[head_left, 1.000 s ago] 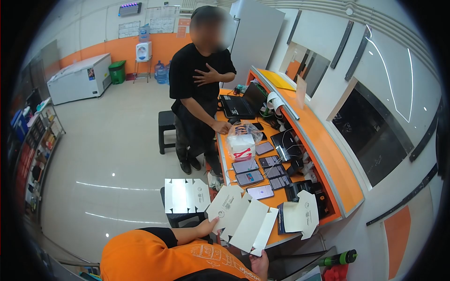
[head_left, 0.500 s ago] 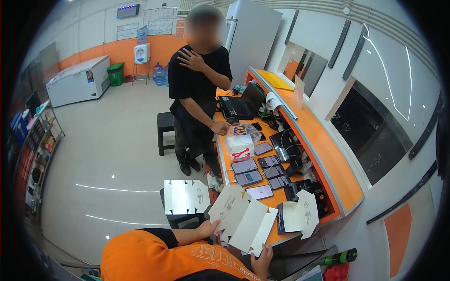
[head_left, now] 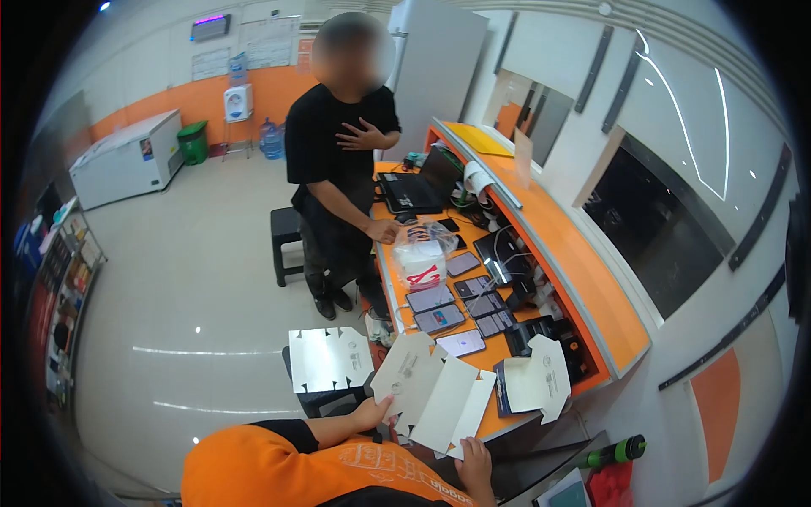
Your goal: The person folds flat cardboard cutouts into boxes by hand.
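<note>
A flat, creased cardboard box blank (head_left: 452, 407) with dark print on one panel spans my two hands, partly unfolded. My left hand (head_left: 372, 412) pinches its left edge. Down at the lower right corner, my right hand (head_left: 475, 463) is closed on the same blank. To the right, on the orange counter (head_left: 439, 345), stands a partly folded box (head_left: 530, 384), dark outside and cream inside, with its flap up. Another flat box blank (head_left: 331, 361) lies on a black stool at the left.
Several phones (head_left: 439, 318), a bagged white package (head_left: 421, 264) and a laptop (head_left: 412, 193) cover the counter. Across from me stands a person (head_left: 338, 152) in black, one hand at the bag. A green-capped bottle (head_left: 617, 452) is at lower right; a black stool (head_left: 285, 224) stands beyond.
The whole view has shifted slightly. The other person's raised hand has dropped from the shoulder to the chest. My hands keep hold of the box blank, nearly unmoved.
</note>
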`<state>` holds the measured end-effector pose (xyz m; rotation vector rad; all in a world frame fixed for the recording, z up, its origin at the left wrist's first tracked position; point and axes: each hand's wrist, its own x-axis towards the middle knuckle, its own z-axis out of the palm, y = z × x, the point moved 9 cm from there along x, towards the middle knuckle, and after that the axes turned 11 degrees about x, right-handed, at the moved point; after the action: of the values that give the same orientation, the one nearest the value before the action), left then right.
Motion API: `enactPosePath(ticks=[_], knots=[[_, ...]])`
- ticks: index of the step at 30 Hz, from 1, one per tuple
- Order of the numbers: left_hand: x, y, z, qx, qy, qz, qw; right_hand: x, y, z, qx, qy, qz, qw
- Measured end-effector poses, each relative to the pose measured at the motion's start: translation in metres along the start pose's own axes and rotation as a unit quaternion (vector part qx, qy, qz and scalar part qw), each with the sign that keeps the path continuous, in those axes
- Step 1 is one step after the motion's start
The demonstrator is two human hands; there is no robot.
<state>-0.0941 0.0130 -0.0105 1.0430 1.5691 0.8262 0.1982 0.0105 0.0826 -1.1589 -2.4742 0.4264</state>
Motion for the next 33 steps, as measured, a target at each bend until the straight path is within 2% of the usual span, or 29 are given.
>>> enactPosePath(ticks=[2,3,4,5,6,7,8,11,14,17,21,25,28,33], knots=[[0.005,-0.012,-0.004,0.088,0.013,-0.021,0.996,0.005,-0.007,-0.005,-0.005,-0.006,-0.006,1.0],[0.01,-0.022,-0.003,0.124,0.01,-0.006,0.992,-0.001,-0.003,0.006,-0.029,-0.032,-0.001,0.999],[-0.001,0.0,-0.006,0.161,0.009,0.043,0.986,0.001,0.007,0.016,-0.059,-0.046,0.001,0.997],[-0.015,0.019,-0.013,0.124,0.051,0.022,0.991,0.001,0.012,0.024,-0.066,-0.04,-0.018,0.997],[-0.006,0.014,-0.01,0.124,0.017,0.05,0.991,0.002,0.01,0.023,-0.073,-0.039,-0.03,0.996],[0.015,-0.017,-0.001,0.065,-0.01,0.047,0.997,0.002,0.021,0.037,-0.072,-0.099,0.044,0.991],[-0.003,0.01,0.002,-0.039,-0.046,0.003,0.998,-0.003,0.03,0.051,-0.064,-0.166,0.118,0.977],[0.002,0.015,-0.003,0.015,-0.032,0.044,0.998,0.01,-0.001,0.011,-0.048,-0.025,-0.054,0.997],[0.003,0.015,-0.004,0.02,-0.04,0.053,0.998,0.012,0.015,0.027,-0.071,-0.066,-0.019,0.995],[0.011,-0.001,-0.002,-0.012,-0.031,0.044,0.998,0.02,0.007,0.014,-0.046,-0.04,-0.051,0.997],[0.005,0.013,-0.006,0.019,-0.022,0.049,0.998,0.024,0.004,0.014,-0.054,-0.027,-0.086,0.994],[0.008,0.002,-0.006,-0.001,-0.02,0.017,1.0,0.03,0.017,0.025,-0.049,-0.062,-0.077,0.994],[0.006,0.013,-0.01,0.055,-0.009,0.04,0.998,0.04,0.034,0.032,-0.012,-0.157,-0.026,0.987],[0.009,0.004,-0.006,0.024,-0.036,0.018,0.999,0.053,0.059,0.039,0.021,-0.246,0.076,0.966]])
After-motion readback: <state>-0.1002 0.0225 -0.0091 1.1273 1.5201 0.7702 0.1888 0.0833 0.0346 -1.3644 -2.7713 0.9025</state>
